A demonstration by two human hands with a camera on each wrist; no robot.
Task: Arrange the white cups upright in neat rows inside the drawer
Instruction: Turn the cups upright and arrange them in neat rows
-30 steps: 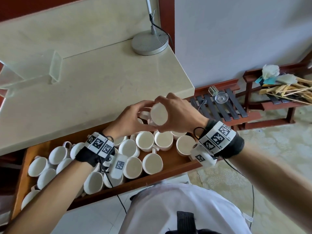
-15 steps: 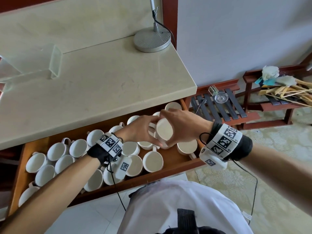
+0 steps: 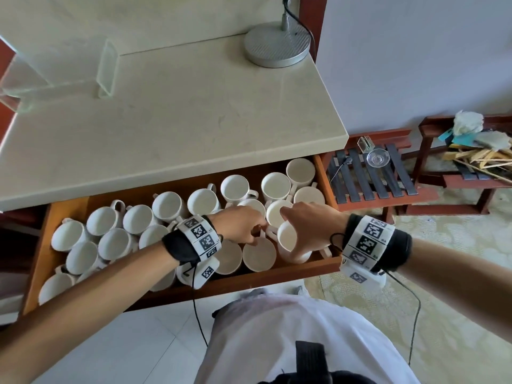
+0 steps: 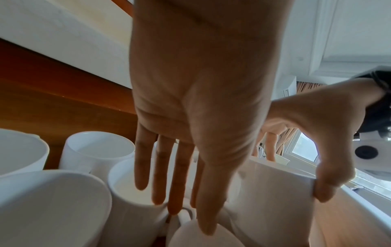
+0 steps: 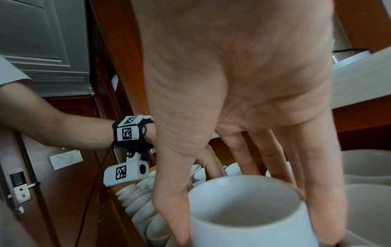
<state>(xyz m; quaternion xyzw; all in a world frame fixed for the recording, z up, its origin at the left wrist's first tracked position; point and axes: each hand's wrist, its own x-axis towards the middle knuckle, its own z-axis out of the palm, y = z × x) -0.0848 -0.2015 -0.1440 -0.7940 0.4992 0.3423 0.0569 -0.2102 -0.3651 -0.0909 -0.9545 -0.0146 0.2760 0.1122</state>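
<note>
The wooden drawer [image 3: 249, 284] stands pulled out, packed with white cups [image 3: 235, 187], most of them upright. My right hand [image 3: 304, 231] grips one white cup [image 5: 245, 208] by its rim, thumb on one side and fingers on the other, low in the drawer's front right corner [image 3: 288, 241]. Just left of it, my left hand [image 4: 186, 192] reaches down with straight fingers among the neighbouring cups, its fingertips near a cup handle [image 4: 186, 215]. It holds nothing. The floor of the drawer under the held cup is hidden.
Cups at the drawer's left end [image 3: 83, 245] lie tilted and crowded. The stone countertop [image 3: 166, 120] overhangs the drawer's back; on it stand a lamp base [image 3: 277, 44] and a clear glass stand [image 3: 55, 76]. A low wooden rack [image 3: 374, 178] sits right of the drawer.
Both hands brought the cup down from in front of the countertop edge into the drawer's front right corner. The left hand has come off it; the right still grips it.
</note>
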